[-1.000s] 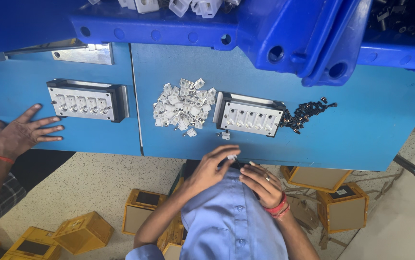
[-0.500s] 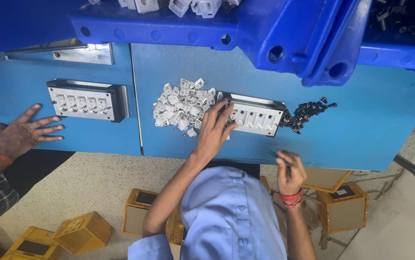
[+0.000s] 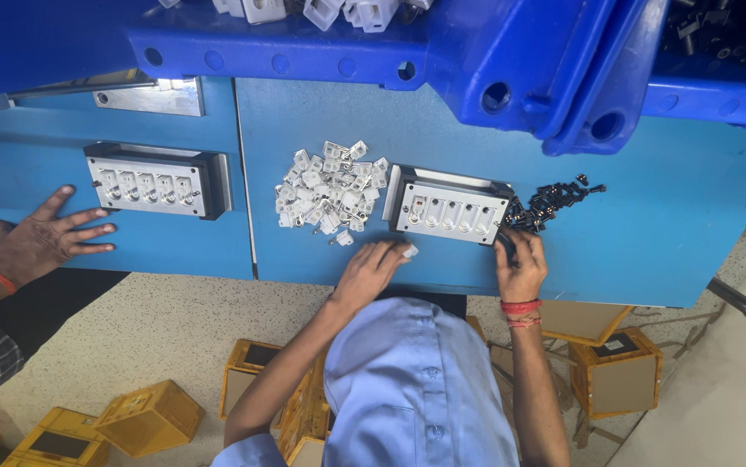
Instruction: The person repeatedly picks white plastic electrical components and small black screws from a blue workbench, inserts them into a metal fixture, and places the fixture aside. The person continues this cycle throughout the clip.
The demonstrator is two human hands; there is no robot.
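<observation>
Nearest the camera, the top of a light blue cap [image 3: 420,389] hides the person's body and part of both forearms. Left hand [image 3: 371,270] lies on the blue table [image 3: 649,225], fingers curled, pinching a small white plastic part [image 3: 410,251] at the fingertips, just below the near edge of the black-framed fixture tray [image 3: 447,206]. Right hand [image 3: 521,264], red bangles at the wrist, sits at the tray's right corner with fingers bent down onto the pile of small black screws [image 3: 546,201]; whether it has hold of one cannot be told (fingertips hidden by the knuckles). Left of the tray, a heap of white plastic parts [image 3: 329,188] lies loose on the table. Further left, a second fixture tray [image 3: 155,180] with another person's hand [image 3: 44,242] spread flat beside it, arm cut off by the frame edge. Farthest, a blue plastic crate [image 3: 442,52] overhangs the table, its contents mostly cropped. Yellow boxes [image 3: 148,419] lie on the floor below.
</observation>
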